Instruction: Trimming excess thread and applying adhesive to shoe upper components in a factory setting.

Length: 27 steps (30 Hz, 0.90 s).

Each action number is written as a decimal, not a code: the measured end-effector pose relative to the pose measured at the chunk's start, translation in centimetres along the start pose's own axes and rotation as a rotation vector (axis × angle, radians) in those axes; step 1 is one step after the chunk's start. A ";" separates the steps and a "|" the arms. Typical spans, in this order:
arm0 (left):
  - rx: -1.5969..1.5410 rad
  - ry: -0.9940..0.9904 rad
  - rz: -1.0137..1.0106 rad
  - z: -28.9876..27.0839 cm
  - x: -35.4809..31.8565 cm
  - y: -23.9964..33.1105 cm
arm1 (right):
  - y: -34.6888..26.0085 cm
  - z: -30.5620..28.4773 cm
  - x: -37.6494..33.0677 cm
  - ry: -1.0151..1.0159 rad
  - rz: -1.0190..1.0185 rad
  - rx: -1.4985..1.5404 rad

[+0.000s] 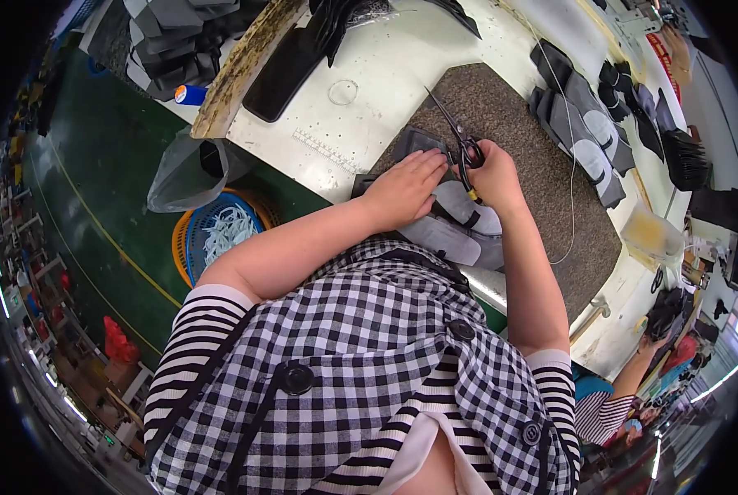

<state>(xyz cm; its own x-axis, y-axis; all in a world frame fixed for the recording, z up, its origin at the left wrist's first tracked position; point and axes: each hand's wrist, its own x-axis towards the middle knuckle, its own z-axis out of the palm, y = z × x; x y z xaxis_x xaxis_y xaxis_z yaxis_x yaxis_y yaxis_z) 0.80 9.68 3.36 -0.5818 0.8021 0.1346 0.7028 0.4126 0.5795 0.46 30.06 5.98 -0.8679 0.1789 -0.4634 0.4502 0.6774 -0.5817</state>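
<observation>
The grey fabric piece (459, 227) is laid at the near edge of the brown mat (542, 165), partly over the table's edge. It is pinned flat by the left hand (406, 188), fingers together and extended. Black scissors (459, 142) are gripped in the right hand (492, 173), fingers curled shut round the handles, blades pointing away. The piece is judged light and limp (likely to slide), best held flat near the cut. Further pieces (587, 132) are stacked toward the far right edge.

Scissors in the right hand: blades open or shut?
Shut. The scissors in the right hand show one thin dark point over the brown mat, with no gap between the blades.
</observation>
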 end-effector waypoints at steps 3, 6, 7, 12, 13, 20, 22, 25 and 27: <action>0.045 -0.006 0.005 -0.1 0.1 0.1 | 0.2 0.1 -0.1 0.010 -0.034 0.043; 0.119 -0.055 0.033 -0.9 0.6 0.3 | -0.5 -0.2 -0.5 0.011 -0.021 0.039; 0.160 -0.100 0.049 -1.0 0.7 0.2 | -0.6 -0.3 -0.5 0.016 -0.023 0.035; 0.222 -0.117 0.047 -0.7 0.8 0.4 | -0.3 -0.6 -3.1 0.125 -0.036 0.014; 0.240 -0.114 0.026 -0.7 0.9 0.6 | -0.2 -1.0 -4.6 0.201 -0.017 0.056; 0.209 -0.057 0.019 -0.7 1.1 1.0 | 4.2 -2.6 -10.8 0.366 0.150 0.226; 0.217 -0.088 0.033 -1.0 1.5 1.0 | 5.8 -2.7 -11.3 0.417 0.158 0.295; 0.251 -0.133 0.049 -1.1 1.7 1.1 | 7.2 -3.2 -11.6 0.418 0.200 0.410; 0.282 -0.172 0.034 -1.2 1.9 1.4 | 7.2 -3.3 -11.6 0.438 0.201 0.427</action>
<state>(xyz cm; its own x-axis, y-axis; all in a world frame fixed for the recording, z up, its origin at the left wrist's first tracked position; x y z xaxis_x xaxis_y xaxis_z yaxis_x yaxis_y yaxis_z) 0.15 11.21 5.41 -0.4950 0.8689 -0.0017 0.8203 0.4680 0.3287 13.11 35.22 9.36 -0.7224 0.6089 -0.3276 0.5787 0.2732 -0.7684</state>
